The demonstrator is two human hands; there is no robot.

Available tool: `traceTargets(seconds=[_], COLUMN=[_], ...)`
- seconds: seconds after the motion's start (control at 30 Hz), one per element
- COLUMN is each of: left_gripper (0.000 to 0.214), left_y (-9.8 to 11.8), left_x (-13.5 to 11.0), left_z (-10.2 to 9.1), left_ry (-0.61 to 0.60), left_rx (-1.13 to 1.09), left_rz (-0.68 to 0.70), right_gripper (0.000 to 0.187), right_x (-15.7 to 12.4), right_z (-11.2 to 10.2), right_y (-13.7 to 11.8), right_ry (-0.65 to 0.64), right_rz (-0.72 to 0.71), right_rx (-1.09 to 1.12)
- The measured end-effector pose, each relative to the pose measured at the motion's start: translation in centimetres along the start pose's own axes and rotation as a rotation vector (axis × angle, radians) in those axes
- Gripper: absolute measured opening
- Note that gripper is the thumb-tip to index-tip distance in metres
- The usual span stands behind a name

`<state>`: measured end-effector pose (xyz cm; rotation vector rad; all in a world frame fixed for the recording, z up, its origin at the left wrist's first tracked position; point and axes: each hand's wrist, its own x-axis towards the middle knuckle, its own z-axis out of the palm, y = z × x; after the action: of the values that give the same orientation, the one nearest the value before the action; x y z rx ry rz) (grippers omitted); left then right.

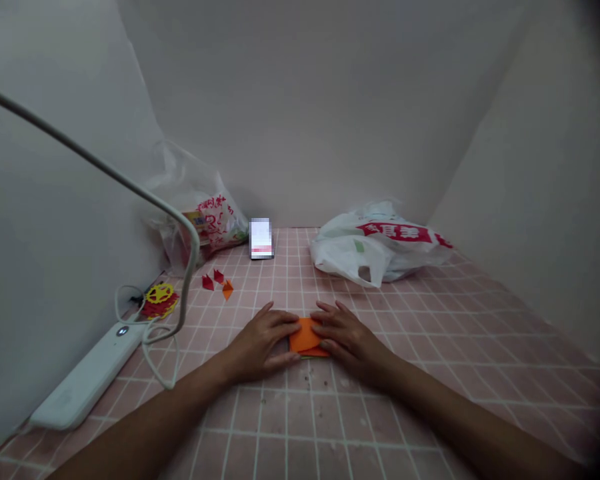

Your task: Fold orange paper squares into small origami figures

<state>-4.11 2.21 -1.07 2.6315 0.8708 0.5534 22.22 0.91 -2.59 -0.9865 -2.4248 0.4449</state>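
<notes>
A folded orange paper (305, 335) lies on the pink tiled tabletop in front of me, with a lifted flap along its near side and a thin greenish edge beneath. My left hand (269, 339) holds its left side, the thumb at the near corner and the fingers on top. From the right, my right hand (349, 339) presses fingertips onto the paper, its thumb by the lower flap. What lies under the fingers is hidden. Beyond my left hand are small folded paper pieces: two red pieces (208, 282) and an orange piece (228, 289).
At the left stand a white power strip (93, 373), a looping white cable (193, 267) and a stack of yellow and red cutouts (160, 299). Toward the back are a filled plastic bag (220, 223), an upright lit phone (261, 239) and a white plastic bag (350, 250). Walls enclose three sides.
</notes>
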Motion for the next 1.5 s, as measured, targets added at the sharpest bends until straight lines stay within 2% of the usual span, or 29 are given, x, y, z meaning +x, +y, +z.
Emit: traceTargets(seconds=[0.13, 0.2, 0.27, 0.33, 0.37, 0.43, 0.5, 0.63, 0.77, 1.0, 1.17, 1.3, 1.5], left_gripper=[0.051, 0.049, 0.035, 0.019, 0.016, 0.014, 0.016, 0.022, 0.028, 0.025, 0.027, 0.028, 0.030], left_y=[-0.2, -0.2, 0.0, 0.7, 1.1, 2.1, 2.9, 3.5, 3.0, 2.8, 3.9, 4.6, 4.8], left_x=[0.0, 0.1, 0.2, 0.3, 0.3, 0.2, 0.2, 0.0, -0.2, -0.2, -0.1, -0.1, 0.0], left_z=[0.1, 0.2, 0.2, -0.1, -0.3, -0.8, -0.9, 0.0, 0.9, 0.7, 1.3, 1.4, 1.4], left_ry=[0.007, 0.093, 0.229, 0.339, 0.347, 0.321, 0.259, 0.182, 0.197, 0.182, 0.142, 0.110, 0.127], left_rx=[-0.027, -0.049, -0.115, -0.241, -0.310, -0.424, -0.539, -0.716, -0.959, -1.038, -1.154, -1.197, -1.278], left_rz=[0.007, -0.019, -0.052, -0.067, -0.070, -0.091, -0.130, -0.397, -0.533, -0.553, -0.571, -0.607, -0.625], right_gripper=[0.027, 0.025, 0.024, 0.024, 0.023, 0.025, 0.030, 0.031, 0.036, 0.035, 0.019, 0.015, 0.018], right_x=[0.1, 0.2, 0.2, 0.1, 0.0, -0.2, -0.3, -0.3, -0.2, 0.0, -0.2, -0.3, -0.2], right_z=[0.3, 0.1, -0.3, -0.8, -1.0, -1.2, -1.1, -0.2, 0.6, 0.4, 0.3, 0.1, 0.1], right_y=[0.4, 0.1, -0.7, -1.9, -2.5, -3.6, -4.3, -4.3, -3.7, -4.3, -5.2, -5.7, -5.8], right_ry=[0.096, 0.190, 0.285, 0.309, 0.270, 0.230, 0.183, 0.154, 0.205, 0.176, 0.113, 0.089, 0.084], right_rz=[0.010, 0.022, 0.055, 0.162, 0.237, 0.392, 0.465, 0.579, 0.638, 0.647, 0.546, 0.555, 0.558], right_rx=[0.055, 0.137, 0.278, 0.443, 0.517, 0.623, 0.757, 1.083, 1.188, 1.257, 1.272, 1.258, 1.327])
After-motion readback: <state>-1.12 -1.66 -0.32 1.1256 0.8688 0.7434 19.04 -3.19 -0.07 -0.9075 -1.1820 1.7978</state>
